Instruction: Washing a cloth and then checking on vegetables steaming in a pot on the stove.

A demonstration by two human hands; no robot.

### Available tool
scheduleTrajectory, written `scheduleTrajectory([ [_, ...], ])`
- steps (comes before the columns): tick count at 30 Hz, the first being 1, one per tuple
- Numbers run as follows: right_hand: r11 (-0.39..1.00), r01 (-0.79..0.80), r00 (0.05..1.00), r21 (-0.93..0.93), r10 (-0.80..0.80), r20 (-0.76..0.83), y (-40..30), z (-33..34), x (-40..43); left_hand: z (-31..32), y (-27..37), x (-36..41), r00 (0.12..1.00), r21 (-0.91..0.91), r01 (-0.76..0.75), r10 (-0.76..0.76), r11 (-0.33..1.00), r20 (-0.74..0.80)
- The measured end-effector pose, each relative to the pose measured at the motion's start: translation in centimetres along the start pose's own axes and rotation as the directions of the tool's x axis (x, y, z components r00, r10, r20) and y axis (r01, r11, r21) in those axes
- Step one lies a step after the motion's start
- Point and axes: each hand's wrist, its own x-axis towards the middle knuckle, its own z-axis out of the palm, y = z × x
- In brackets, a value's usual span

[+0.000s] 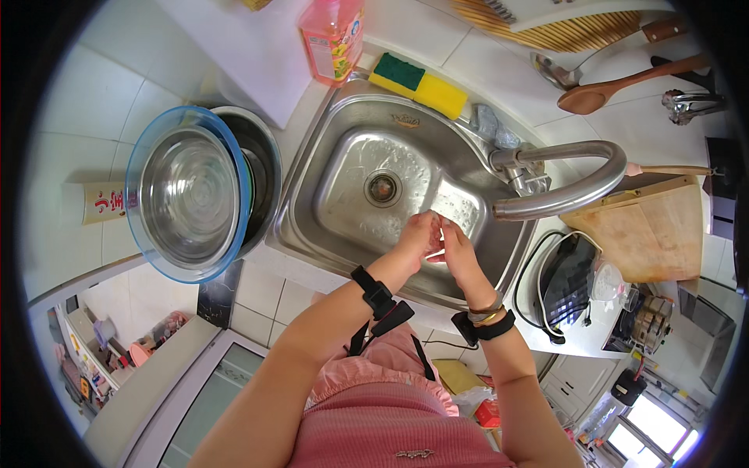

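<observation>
Both of my hands are close together over the near part of a stainless steel sink (345,175). My left hand (416,237) has its fingers bent around a small reddish, wet-looking thing (435,237) that I cannot make out. The fingertips of my right hand (459,251) meet it from the other side, and I cannot tell whether they grip it. To the right of my hands arches a metal faucet (562,205), its spout end near the basin's right side. Drops of water lie on the basin floor around the drain (383,188).
A yellow and green sponge (442,93) lies on the sink's far rim, beside a pink soap bottle (333,44). Nested bowls (190,199) stand at the left. A wooden cutting board (649,228) and a black corded appliance (564,286) are at the right. Utensils, including a wooden spoon (591,96), hang beyond.
</observation>
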Motion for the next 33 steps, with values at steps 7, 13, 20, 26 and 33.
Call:
scheduleTrajectory([
  [7,0.970,0.074,0.996,-0.231,-0.083,-0.027,-1.7,-0.9,-0.2,-1.1,-0.4,1.4,0.988,0.092,-0.148,0.144,0.985,0.057],
  [13,0.951,0.199,0.973,-0.237,-0.221,-0.072,-1.7,-1.4,-1.3,-0.5,-0.5,0.6,0.965,0.261,-0.255,0.261,0.931,0.010],
  [20,0.993,0.068,0.988,-0.094,-0.080,-0.130,-2.2,-0.3,-2.8,-1.0,1.6,-0.9,0.940,0.281,-0.242,0.153,0.929,0.305],
  [26,0.917,-0.026,0.999,0.399,0.013,0.034,-2.5,-0.4,-3.4,-0.1,2.1,-2.2,0.905,0.484,-0.420,0.318,0.768,0.281],
  [33,0.972,0.059,0.998,0.227,-0.061,0.002,-2.6,-1.9,-4.8,-1.1,3.6,-2.1,0.898,0.573,-0.429,0.257,0.698,0.358],
])
